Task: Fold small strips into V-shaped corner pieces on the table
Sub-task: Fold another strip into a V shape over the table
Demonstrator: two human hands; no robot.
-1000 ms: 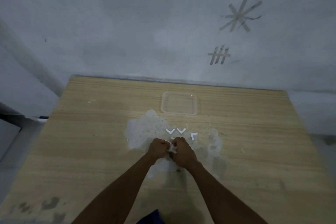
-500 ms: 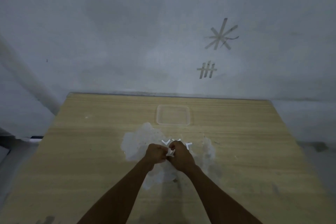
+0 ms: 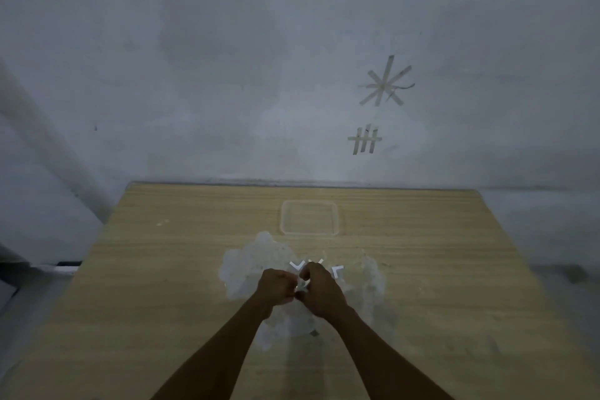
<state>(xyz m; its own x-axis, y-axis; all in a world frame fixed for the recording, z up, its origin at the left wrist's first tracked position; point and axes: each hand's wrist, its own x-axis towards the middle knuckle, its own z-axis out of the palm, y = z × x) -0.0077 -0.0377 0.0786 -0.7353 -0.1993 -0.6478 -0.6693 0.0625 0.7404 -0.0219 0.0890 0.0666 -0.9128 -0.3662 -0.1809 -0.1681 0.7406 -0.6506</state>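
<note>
My left hand (image 3: 276, 286) and my right hand (image 3: 319, 291) meet over the middle of the wooden table (image 3: 162, 286), fingers pinched together on a small white strip (image 3: 302, 286) between them. Most of the strip is hidden by my fingers. Just beyond my hands lie three folded white V-shaped pieces: one (image 3: 297, 266) on the left, one (image 3: 319, 261) partly behind my right hand, and one (image 3: 337, 271) on the right. They rest on a whitish worn patch (image 3: 256, 260) of the tabletop.
A clear shallow plastic lid or tray (image 3: 310, 217) lies flat further back, near the wall. The grey wall (image 3: 227, 75) behind carries tape marks (image 3: 386, 83). The table's left edge drops off to a floor area.
The view has tilted upward, so the table sits lower in the frame. My hands stay pressed together on the strip, now overlapping the nearest V pieces.
</note>
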